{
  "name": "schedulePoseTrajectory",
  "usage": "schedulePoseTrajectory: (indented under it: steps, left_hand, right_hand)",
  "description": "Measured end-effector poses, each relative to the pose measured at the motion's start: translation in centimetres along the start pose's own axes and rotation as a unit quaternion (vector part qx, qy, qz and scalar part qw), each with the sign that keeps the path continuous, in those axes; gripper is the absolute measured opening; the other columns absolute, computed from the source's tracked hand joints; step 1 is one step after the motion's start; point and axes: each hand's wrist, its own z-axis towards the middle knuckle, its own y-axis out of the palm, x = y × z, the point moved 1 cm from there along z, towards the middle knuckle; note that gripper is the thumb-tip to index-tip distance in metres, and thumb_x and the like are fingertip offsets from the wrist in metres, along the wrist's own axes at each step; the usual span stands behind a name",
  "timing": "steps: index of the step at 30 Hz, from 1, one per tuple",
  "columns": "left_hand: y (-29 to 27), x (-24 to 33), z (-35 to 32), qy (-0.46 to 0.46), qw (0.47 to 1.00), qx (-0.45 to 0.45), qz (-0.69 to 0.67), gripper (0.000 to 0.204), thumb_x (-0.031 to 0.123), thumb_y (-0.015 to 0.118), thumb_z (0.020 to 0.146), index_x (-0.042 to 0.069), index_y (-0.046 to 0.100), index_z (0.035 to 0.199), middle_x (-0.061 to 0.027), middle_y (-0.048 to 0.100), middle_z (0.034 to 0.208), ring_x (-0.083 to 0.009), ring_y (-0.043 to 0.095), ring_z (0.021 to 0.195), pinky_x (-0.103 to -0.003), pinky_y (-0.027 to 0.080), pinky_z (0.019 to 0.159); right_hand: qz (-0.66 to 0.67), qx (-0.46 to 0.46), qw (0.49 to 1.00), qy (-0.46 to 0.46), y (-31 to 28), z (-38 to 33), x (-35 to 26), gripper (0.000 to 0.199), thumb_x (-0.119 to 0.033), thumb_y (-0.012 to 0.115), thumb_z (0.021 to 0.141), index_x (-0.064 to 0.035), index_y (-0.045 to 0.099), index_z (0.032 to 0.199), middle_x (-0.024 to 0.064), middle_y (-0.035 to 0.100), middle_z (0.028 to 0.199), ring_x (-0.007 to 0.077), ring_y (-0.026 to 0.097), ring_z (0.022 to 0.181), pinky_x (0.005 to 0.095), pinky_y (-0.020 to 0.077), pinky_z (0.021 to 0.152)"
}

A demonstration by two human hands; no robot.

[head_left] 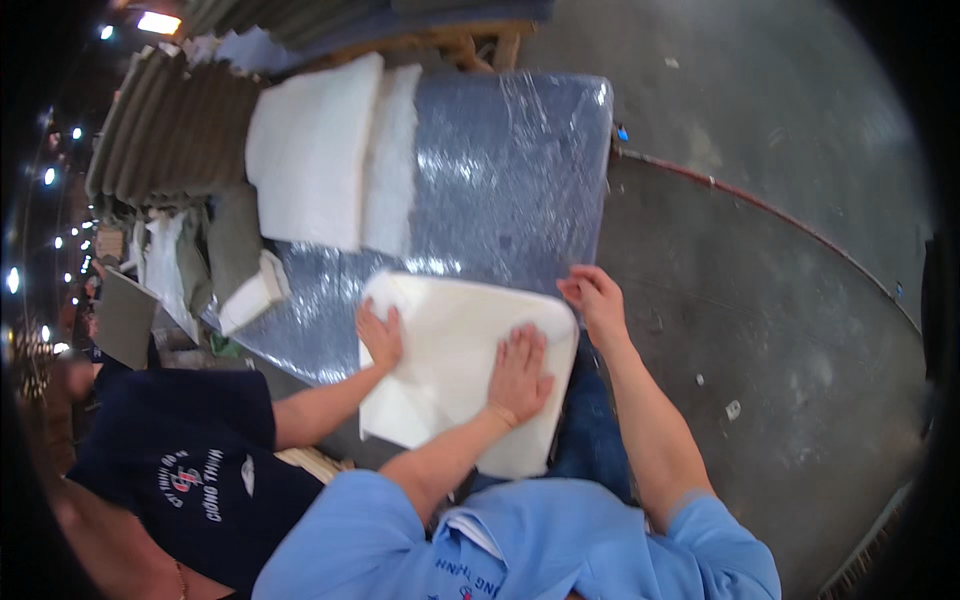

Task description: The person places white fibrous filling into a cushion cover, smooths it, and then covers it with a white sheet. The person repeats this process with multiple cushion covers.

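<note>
1. The off-white cushion panel (440, 340) lies in front of the person, at the near side of a plastic-wrapped blue-grey block (510, 180), partly over the person's blue jeans (592, 430)
2. It is broad and pale cream, with rounded far corners, a long, gently bowed far edge and a rim that shows some thickness; its surface looks mostly smooth, with faint shading and soft creases toward the near left, where the corner is sharper
3. The person's left hand (520, 372) is spread flat on the right half of the panel, fingers pointing far, pressing from above with nothing clasped
4. The right hand (593, 300) is at the panel's far right corner, its fingers bent and thumb close to them; whether it pinches the edge or anything else, I cannot tell
5. A co-worker's hand (380, 338) rests on the panel's left side, reaching in from a navy shirt (225, 420)
6. On the block's far left lie white padding sheets (312, 150), beside a stack of dark grey-brown pads (180, 125)
</note>
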Motion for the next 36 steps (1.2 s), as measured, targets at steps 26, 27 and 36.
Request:
schedulePoseTrajectory:
  steps: [26,27,36]
  left_hand:
    - [-4.0,0.6,0.2,0.006,0.997,-0.053,0.056,0.074,0.04,0.043,0.106,0.01,0.011,0.167,-0.0117,0.006,0.174,-0.0323,0.01,0.16,-0.053,0.013,0.127]
    - [-4.0,0.6,-0.4,0.003,0.997,-0.061,0.04,0.075,0.04,0.043,0.106,0.01,0.011,0.167,-0.0116,0.006,0.174,-0.0322,0.009,0.16,-0.052,0.013,0.128]
    - [-3.7,-0.3,-4.6,-0.045,0.999,-0.02,-0.005,0.077,0.035,0.048,0.104,0.007,0.012,0.166,-0.0119,0.009,0.174,-0.0348,0.013,0.159,-0.053,0.014,0.128]
  right_hand:
    - [-0.115,0.024,0.98,-0.163,0.0,-0.3,1.4,0.025,0.01,0.047,0.097,0.0028,0.067,0.109,0.0122,0.069,0.11,0.0218,0.069,0.103,0.0323,0.055,0.094]
    - [-0.121,0.036,0.976,-0.178,-0.3,-0.6,1.1,0.025,0.01,0.047,0.096,0.0034,0.067,0.109,0.0132,0.069,0.112,0.0221,0.069,0.105,0.0327,0.0547,0.095]
    - [-0.392,0.011,0.86,-0.326,-0.3,-4.1,2.3,0.03,0.007,0.045,0.101,0.0044,0.065,0.123,0.0152,0.065,0.121,0.0226,0.064,0.113,0.036,0.054,0.099]
